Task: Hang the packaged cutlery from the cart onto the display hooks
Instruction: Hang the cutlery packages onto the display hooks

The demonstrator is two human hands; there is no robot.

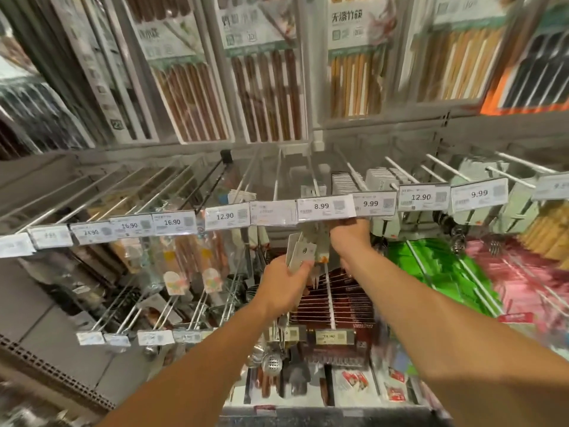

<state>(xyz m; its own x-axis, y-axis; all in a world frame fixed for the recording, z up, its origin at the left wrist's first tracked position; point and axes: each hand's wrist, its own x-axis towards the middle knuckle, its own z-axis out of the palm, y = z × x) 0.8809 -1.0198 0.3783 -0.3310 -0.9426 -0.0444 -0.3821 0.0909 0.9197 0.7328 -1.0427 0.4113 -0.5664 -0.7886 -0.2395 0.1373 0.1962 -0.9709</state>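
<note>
Left hand [284, 285], centre of the frame: fingers curled round the lower part of a fanned bundle of packaged cutlery [303, 252], grey cards with punched hang-holes pointing up. Right hand [351, 234], just right of centre and slightly higher: reaching up beneath the 8.99 price tag [321, 207], fingers bent around something at the hook end; whether pinching a single pack or the hook itself, cannot tell — blur and the tag hide the fingertips. Above the tag, the display hook [314, 180] running back toward the panel, a few cards hanging far along it. Neighbouring hooks to the right with denser grey packs [380, 177] and tags reading 9.99 and 12.90. Upper half of the frame: boxed chopsticks [268, 97] in rows. Cart not in view.

Likely step: threading a pack's hole onto the hook tip. Risks from here: missing the small hole behind the tag flap and pushing the card crooked; loosening the left grip while attention sits on the right, letting the fan slide and drop into the lower racks; snagging on the wrong neighbouring hook, so mispriced.
</note>
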